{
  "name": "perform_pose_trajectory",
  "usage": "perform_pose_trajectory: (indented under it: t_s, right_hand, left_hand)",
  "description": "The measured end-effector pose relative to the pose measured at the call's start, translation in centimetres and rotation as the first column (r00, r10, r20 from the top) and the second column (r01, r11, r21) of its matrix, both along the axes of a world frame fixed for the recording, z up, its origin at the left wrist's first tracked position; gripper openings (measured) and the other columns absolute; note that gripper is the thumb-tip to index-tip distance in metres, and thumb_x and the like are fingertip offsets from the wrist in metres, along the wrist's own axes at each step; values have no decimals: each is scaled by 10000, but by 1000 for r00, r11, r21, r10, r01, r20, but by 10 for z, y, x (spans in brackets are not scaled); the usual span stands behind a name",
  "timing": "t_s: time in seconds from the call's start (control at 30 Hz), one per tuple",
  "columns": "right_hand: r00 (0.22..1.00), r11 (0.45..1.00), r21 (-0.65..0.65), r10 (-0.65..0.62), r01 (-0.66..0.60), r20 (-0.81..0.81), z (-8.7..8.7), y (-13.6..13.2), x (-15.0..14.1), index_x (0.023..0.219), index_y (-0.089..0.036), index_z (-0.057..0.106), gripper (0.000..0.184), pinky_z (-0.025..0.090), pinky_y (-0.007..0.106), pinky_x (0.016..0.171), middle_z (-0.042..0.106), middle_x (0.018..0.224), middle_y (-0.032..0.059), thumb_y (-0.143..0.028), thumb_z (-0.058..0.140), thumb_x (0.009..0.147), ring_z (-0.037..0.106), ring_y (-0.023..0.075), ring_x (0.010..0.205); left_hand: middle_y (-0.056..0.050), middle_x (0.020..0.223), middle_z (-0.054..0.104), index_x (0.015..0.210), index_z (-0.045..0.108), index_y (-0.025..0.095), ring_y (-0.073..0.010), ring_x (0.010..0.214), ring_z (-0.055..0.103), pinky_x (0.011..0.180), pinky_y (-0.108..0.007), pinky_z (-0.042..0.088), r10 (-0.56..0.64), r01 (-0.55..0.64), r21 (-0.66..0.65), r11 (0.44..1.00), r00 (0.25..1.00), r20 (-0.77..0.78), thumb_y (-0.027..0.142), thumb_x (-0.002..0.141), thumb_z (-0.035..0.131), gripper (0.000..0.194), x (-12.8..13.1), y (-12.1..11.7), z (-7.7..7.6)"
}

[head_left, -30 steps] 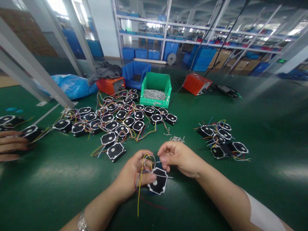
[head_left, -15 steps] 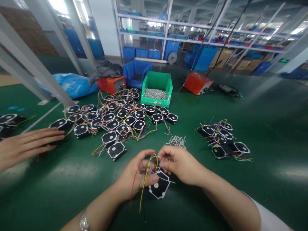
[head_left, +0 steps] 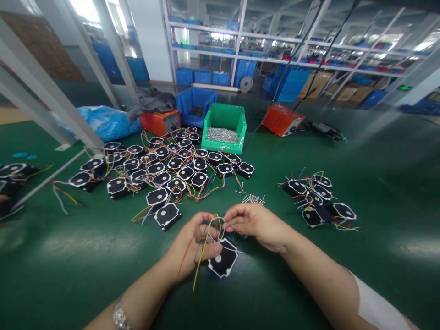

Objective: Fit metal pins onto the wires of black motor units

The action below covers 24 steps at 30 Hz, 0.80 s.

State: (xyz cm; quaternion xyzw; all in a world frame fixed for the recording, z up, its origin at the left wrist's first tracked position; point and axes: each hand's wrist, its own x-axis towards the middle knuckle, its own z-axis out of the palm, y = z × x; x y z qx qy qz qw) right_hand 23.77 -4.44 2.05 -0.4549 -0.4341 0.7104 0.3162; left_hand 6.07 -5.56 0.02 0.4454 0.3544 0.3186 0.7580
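Observation:
My left hand (head_left: 192,243) is closed around a black block-shaped motor (head_left: 225,262) with white corner edging and a pale round spot, its thumb on the near face. Red, yellow, white and blue wires (head_left: 216,229) come off it, looping above the thumb and hanging over my fingers. Beside the loop, my right hand (head_left: 252,224) pinches its thumb and fingertips together, right at the white wire. Whatever sits in that pinch is too small to make out. Just beyond my right hand lies a small pile of screws (head_left: 253,199).
Many similar wired motors (head_left: 156,168) spread across the green table at centre left; a smaller group (head_left: 314,199) lies right. Behind stand a green bin (head_left: 225,145) of small metal parts, a blue bin (head_left: 195,103) and two orange boxes (head_left: 283,120). A metal post (head_left: 65,101) rises left.
Both my hands and the held motor have shifted slightly left and up. Another person's hand has withdrawn toward the left edge, uncovering wired motors there.

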Motion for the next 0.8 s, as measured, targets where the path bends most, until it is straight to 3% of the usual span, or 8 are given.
perform_pose_trajectory:
  t_s: [0.1,0.2,0.27,0.33,0.43,0.57,0.73,0.8]
  right_hand:
    - [998,998,7,-67,67,7,-5,1,-2,785,-124,542,237,434,256,684,602,705,10,-75,623,568,573,100,691]
    - [962,975,214,-115,61,246,-6,3,-1,785,-137,538,199,426,281,718,578,761,17,-22,546,622,556,106,726]
    - [852,913,399,-145,-81,504,-4,4,2,749,-145,557,212,413,273,706,550,775,13,19,509,623,530,105,718]
    - [706,843,459,-143,-281,694,-1,4,5,716,-153,575,217,397,254,671,527,745,1,30,518,614,502,100,677]
    - [570,775,414,-84,-478,817,3,1,6,694,-162,588,159,370,227,627,513,689,-12,-20,568,625,483,97,651]
    - [493,705,377,-44,-601,869,3,-6,-5,676,-164,584,34,350,210,607,518,703,-2,-143,607,663,485,111,687]
    - [341,695,307,-95,-650,935,0,-11,-13,788,-150,586,95,345,245,631,550,763,47,-183,576,700,505,157,736]
    - [318,693,277,-73,-666,945,-1,-12,-12,819,-146,586,118,347,248,637,559,781,58,-168,561,705,513,162,743]
  left_hand:
    - [23,691,500,890,415,188,-78,559,468,508,-195,368,-2,2,-16,1000,1000,8,224,559,688,430,0,1,1]
    - [24,688,493,872,426,181,-72,554,451,505,-188,352,2,-1,-28,1000,1000,14,214,564,682,402,-3,1,2]
    - [28,671,482,840,441,172,-65,540,435,491,-181,331,9,-7,-39,999,999,45,201,569,672,357,-6,3,4]
    - [33,643,464,806,449,166,-62,526,422,477,-177,314,26,-19,-62,998,993,115,198,583,648,300,-11,5,5]
    - [41,594,442,768,444,168,-64,497,410,455,-173,304,92,-73,-101,992,975,204,200,601,608,236,-16,9,7]
    - [38,588,459,728,440,166,-70,490,425,454,-176,316,190,-172,-112,979,966,178,205,602,609,214,-19,12,9]
    - [42,590,434,688,422,163,-65,506,416,473,-181,313,162,-149,-84,985,972,171,200,615,611,206,-16,11,8]
    - [38,602,434,676,417,159,-61,517,407,480,-182,306,135,-126,-66,990,978,158,198,616,613,209,-15,10,6]
